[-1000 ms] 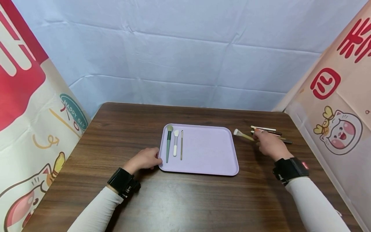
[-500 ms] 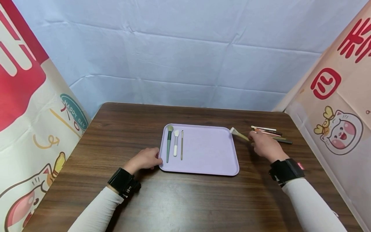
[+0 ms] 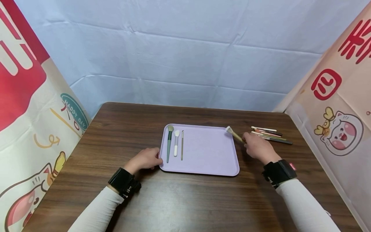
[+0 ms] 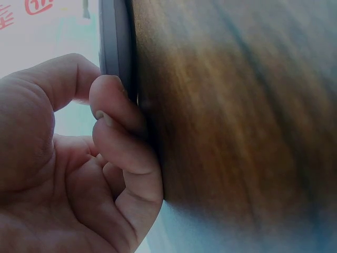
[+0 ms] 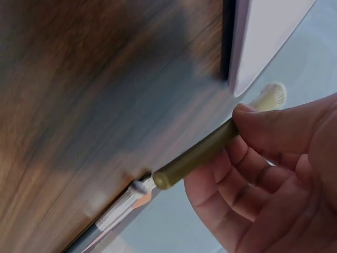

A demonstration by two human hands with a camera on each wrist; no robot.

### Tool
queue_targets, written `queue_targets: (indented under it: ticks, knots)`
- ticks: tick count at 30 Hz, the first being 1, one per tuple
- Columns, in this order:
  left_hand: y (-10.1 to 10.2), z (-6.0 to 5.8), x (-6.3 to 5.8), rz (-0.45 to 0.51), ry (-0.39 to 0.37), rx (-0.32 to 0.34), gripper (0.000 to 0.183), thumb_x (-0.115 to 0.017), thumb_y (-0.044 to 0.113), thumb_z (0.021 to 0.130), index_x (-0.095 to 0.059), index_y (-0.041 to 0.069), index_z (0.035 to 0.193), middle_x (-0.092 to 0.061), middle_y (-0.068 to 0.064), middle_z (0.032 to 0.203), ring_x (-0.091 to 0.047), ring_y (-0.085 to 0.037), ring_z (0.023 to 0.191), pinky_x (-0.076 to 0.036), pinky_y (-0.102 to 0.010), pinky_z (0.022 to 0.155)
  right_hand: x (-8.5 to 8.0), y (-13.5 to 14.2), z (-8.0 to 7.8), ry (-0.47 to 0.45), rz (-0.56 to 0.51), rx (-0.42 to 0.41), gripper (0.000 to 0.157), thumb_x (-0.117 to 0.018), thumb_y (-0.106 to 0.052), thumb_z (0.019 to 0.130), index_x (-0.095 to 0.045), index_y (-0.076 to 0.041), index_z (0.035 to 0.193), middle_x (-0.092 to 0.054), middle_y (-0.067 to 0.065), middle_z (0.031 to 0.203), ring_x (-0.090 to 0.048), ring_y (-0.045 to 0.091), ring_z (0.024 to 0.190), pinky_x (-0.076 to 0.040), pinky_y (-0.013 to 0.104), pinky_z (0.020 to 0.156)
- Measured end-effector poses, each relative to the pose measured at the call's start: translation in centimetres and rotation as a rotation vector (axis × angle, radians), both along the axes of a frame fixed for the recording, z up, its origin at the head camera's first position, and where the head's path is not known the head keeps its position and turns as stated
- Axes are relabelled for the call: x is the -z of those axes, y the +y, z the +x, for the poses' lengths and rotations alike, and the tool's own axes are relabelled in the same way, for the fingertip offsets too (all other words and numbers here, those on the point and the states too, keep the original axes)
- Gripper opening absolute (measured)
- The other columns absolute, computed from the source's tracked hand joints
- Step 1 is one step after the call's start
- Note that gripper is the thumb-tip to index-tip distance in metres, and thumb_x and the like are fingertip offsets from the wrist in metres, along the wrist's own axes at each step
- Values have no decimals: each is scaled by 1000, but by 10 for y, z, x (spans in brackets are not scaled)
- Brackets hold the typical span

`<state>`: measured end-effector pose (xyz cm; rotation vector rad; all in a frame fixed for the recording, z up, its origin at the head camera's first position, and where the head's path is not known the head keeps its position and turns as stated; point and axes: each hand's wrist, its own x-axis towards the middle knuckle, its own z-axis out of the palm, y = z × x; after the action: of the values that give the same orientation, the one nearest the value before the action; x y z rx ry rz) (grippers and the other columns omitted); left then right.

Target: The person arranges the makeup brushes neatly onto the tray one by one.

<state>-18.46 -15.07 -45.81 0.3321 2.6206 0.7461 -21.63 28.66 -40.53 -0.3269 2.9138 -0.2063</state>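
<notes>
A makeup brush (image 3: 237, 136) with an olive handle and white bristles is pinched between the thumb and fingers of my right hand (image 3: 259, 146). Its bristle end is over the right rim of the lilac tray (image 3: 208, 151). In the right wrist view the handle (image 5: 200, 155) of that brush points back toward the loose brushes. My left hand (image 3: 145, 158) grips the tray's left edge, thumb at the rim and fingers curled low beside it. On the tray's left side lie a green brush (image 3: 169, 143), a white brush (image 3: 175, 144) and a thin brown brush (image 3: 182, 145), side by side.
Several more brushes (image 3: 271, 134) lie in a loose pile right of the tray, near the table's right side. The wooden table (image 3: 185, 199) ends at a pale blue cloth backdrop (image 3: 185, 64). Printed cloths hang on the left and right.
My right hand has moved left from the pile with the olive brush, carrying its bristles over the tray's right rim. The left hand and tray have stayed in place.
</notes>
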Motion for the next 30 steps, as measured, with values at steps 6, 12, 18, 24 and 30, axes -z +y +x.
queue_targets:
  ticks: [6,12,18,24,30]
  knots:
    - [1,0,-1,-2,3,2,13,-65,18,87,-56,11,84,-61,-1,63,-61,-13,54,-45,-29,61,2,-8,0,-40,-4,20,22,-59,-7,98,-57,3,118,-62,18,101,-59,27,80,-48,43,67]
    - [1,1,-3,-10,5,3,13,-66,18,87,-56,11,83,-61,-1,63,-61,-13,54,-45,-29,62,4,-17,0,-44,-11,24,20,-58,-7,99,-58,3,116,-62,18,102,-58,27,80,-47,43,67]
    - [1,1,-2,0,5,5,13,-66,18,87,-56,11,83,-61,-1,63,-60,-13,54,-45,-29,61,4,-28,0,-30,-25,15,18,-59,-7,98,-59,2,114,-64,19,103,-60,28,82,-47,44,68]
    - [1,0,-1,-3,11,7,13,-66,18,87,-56,11,83,-61,0,63,-61,-13,54,-45,-29,62,3,-39,1,-13,-32,-1,12,-59,-6,97,-59,1,107,-62,16,95,-58,28,80,-47,44,68]
    - [2,0,-1,-8,5,1,13,-66,18,87,-56,11,84,-62,-1,64,-61,-13,54,-45,-29,62,1,-53,1,-31,-30,1,9,-59,-7,96,-59,1,99,-61,14,88,-58,26,75,-48,40,63]
